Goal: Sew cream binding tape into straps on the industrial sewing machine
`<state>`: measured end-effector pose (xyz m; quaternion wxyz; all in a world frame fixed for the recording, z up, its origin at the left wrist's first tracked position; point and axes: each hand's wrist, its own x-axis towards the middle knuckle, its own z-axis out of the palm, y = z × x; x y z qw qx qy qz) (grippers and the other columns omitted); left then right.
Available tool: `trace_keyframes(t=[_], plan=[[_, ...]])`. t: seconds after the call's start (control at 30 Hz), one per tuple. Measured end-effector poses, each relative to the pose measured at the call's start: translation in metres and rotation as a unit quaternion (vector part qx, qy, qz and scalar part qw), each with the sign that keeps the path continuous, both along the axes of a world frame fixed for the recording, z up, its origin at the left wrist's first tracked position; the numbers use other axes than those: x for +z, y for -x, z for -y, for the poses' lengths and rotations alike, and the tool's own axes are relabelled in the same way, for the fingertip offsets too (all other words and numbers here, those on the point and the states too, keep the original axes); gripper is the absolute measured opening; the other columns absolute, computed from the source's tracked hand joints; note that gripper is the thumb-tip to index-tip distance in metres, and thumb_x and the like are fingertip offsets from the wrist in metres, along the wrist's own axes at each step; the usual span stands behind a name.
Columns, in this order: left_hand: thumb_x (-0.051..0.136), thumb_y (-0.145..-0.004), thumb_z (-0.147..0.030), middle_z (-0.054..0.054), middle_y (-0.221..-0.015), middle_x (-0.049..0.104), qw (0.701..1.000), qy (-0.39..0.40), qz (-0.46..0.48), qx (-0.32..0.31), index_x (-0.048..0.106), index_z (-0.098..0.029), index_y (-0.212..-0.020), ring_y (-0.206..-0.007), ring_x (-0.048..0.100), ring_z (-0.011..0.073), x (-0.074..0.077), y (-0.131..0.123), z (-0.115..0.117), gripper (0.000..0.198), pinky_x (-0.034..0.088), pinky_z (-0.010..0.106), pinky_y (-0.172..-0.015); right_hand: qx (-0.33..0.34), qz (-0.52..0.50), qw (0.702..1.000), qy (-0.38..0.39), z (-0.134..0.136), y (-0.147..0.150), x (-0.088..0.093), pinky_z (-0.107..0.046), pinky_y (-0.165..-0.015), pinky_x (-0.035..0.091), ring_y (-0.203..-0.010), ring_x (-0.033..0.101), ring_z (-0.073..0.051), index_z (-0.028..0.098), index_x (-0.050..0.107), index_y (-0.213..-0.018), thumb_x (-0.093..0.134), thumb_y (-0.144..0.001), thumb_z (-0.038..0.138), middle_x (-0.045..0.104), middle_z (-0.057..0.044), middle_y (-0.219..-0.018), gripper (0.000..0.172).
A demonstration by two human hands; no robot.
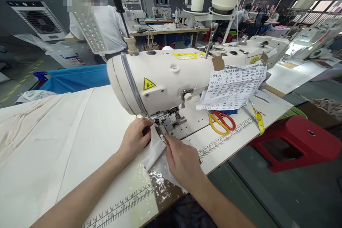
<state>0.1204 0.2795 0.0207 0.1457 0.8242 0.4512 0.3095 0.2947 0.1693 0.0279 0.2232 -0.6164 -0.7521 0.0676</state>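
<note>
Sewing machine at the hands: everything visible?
The sewing machine is white, smooth, apparently hard-cased, rounded at picture left, set on a table. It bears yellow warning labels, a small knob and exposed metal parts underneath. A handwritten sheet hangs along its side. The left hand and right hand are close by those parts.

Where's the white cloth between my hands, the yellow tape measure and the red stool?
White cloth [154, 148], head view: visible middle.
Yellow tape measure [259, 121], head view: lower part.
Red stool [300, 131], head view: seat.

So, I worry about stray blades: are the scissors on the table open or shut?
Cannot tell: the scissors show close-set red and yellow handles, but the paper sheet hides their blades.
</note>
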Motion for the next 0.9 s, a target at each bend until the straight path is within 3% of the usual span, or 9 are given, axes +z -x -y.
trace_keyframes(t=[0.13,0.3,0.43,0.6,0.67,0.8,0.9], plan=[[0.052,-0.086,-0.041,0.003,-0.086,0.071,0.998,0.058,0.04,0.001,0.067,-0.022,-0.083,-0.081,0.064,0.0212,0.002,0.003,0.0,0.025,0.052,0.034,-0.075,-0.009,-0.004,1.0,0.003,0.001,0.001,-0.001,-0.03,-0.054,0.053,-0.073,0.075,-0.023,0.013,0.059,-0.131,0.043,-0.1,0.018,0.078,-0.01,-0.101,0.035],[0.056,-0.086,-0.043,0.003,-0.089,0.072,0.997,0.061,0.052,0.004,0.068,-0.023,-0.081,-0.083,0.065,0.021,0.003,0.005,0.001,0.024,0.053,0.033,-0.075,-0.017,0.004,1.0,0.016,-0.001,0.003,0.001,-0.029,-0.056,0.054,-0.077,0.076,-0.023,0.013,0.059,-0.131,0.045,-0.1,0.016,0.078,-0.01,-0.099,0.034],[0.052,-0.089,-0.035,0.004,-0.088,0.072,0.999,-0.007,0.019,-0.025,0.07,-0.023,-0.083,-0.085,0.065,0.0211,0.0,0.006,0.0,0.022,0.055,0.034,-0.076,-0.014,0.02,0.999,0.03,-0.003,0.004,0.005,-0.029,-0.054,0.054,-0.077,0.076,-0.024,0.013,0.057,-0.134,0.049,-0.098,0.013,0.078,-0.011,-0.102,0.037],[0.042,-0.095,-0.023,0.009,-0.094,0.072,0.985,-0.119,-0.063,-0.107,0.074,-0.019,-0.092,-0.09,0.064,0.0221,0.002,0.008,0.002,0.032,0.058,0.035,-0.076,-0.025,0.05,0.998,0.041,0.0,0.005,0.009,-0.028,-0.053,0.051,-0.076,0.076,-0.023,0.009,0.056,-0.134,0.054,-0.093,0.011,0.078,-0.013,-0.106,0.041],[0.04,-0.097,-0.02,0.01,-0.101,0.072,0.976,-0.131,-0.107,-0.134,0.074,-0.018,-0.098,-0.094,0.064,0.0225,0.004,0.01,0.005,0.034,0.059,0.035,-0.078,-0.031,0.041,0.998,0.024,0.01,0.002,0.008,-0.029,-0.052,0.05,-0.073,0.076,-0.024,0.009,0.058,-0.129,0.053,-0.091,0.01,0.079,-0.012,-0.101,0.038],[0.038,-0.097,-0.019,0.014,-0.11,0.068,0.961,-0.139,-0.183,-0.152,0.072,-0.017,-0.111,-0.096,0.063,0.0253,0.008,0.012,0.014,0.037,0.061,0.041,-0.08,-0.017,-0.066,0.998,-0.006,0.05,-0.01,-0.001,-0.03,-0.048,0.045,-0.06,0.072,-0.022,0.019,0.06,-0.105,0.049,-0.089,0.011,0.075,-0.002,-0.078,0.021],[0.038,-0.097,-0.018,0.016,-0.112,0.066,0.962,-0.139,-0.194,-0.135,0.071,-0.015,-0.116,-0.098,0.061,0.0279,0.009,0.007,0.023,0.038,0.061,0.046,-0.082,-0.008,-0.124,0.992,-0.019,0.078,-0.019,-0.008,-0.028,-0.046,0.045,-0.054,0.07,-0.02,0.021,0.054,-0.105,0.042,-0.093,0.013,0.072,0.0,-0.073,0.018]])
